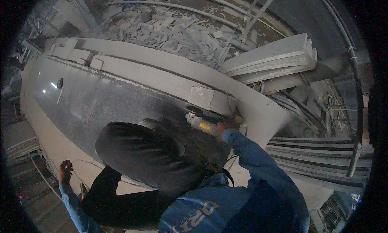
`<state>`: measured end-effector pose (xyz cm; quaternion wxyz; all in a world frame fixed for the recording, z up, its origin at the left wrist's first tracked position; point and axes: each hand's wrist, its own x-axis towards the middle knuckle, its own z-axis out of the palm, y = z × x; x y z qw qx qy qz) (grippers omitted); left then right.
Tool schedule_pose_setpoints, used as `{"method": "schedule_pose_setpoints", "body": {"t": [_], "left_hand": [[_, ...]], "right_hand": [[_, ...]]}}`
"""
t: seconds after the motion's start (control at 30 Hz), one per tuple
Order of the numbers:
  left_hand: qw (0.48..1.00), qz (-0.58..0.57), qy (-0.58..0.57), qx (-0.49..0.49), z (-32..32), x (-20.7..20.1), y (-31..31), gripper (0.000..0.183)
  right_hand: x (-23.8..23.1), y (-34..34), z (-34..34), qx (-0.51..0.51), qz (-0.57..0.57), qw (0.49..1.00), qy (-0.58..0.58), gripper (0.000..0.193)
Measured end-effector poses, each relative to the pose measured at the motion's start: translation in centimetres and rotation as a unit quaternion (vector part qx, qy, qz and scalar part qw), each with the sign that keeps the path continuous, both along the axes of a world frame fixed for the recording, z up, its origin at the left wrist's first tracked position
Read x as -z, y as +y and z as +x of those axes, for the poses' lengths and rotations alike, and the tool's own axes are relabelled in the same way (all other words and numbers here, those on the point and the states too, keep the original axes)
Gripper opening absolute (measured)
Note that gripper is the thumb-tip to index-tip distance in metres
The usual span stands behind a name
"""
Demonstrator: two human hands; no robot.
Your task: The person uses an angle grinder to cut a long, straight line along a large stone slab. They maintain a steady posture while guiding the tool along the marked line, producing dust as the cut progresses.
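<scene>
My right hand (222, 129) is closed round the rear body of a grey angle grinder (202, 125) with a yellow label. The grinder's head points left, close to the far edge of a dark polished stone slab (85, 103). Its disc is hard to make out. Out at the lower left, away from the slab, my left hand (65, 170) is raised with curled fingers; whatever it may hold does not show clearly. A thin cable (87, 162) loops beside it. My bent leg in dark trousers rests on the slab and hides part of it.
Pale stone strips (149, 78) lie along the slab's far edge. A small dark object (60, 83) with a thin white rod lies on the slab's left part. Beyond is a heap of stone offcuts (173, 33). Stacked thick slabs (275, 55) and long strips (319, 154) stand right.
</scene>
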<state>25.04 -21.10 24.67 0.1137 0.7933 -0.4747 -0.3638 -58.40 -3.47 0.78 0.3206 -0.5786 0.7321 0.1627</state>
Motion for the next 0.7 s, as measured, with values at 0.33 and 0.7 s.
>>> {"method": "schedule_pose_setpoints", "body": {"t": [0.33,0.7], "left_hand": [[1.000,0.005,0.003,0.023,-1.3,-0.2,-1.6,0.041],[0.998,0.018,-0.054,0.015,-0.6,-0.1,0.4,0.037]], "right_hand": [[-2.3,-4.5,4.1,0.074,0.046,0.996,-0.019,0.063],[-8.7,-2.1,1.0,-0.025,0.092,0.995,0.023,0.057]]}}
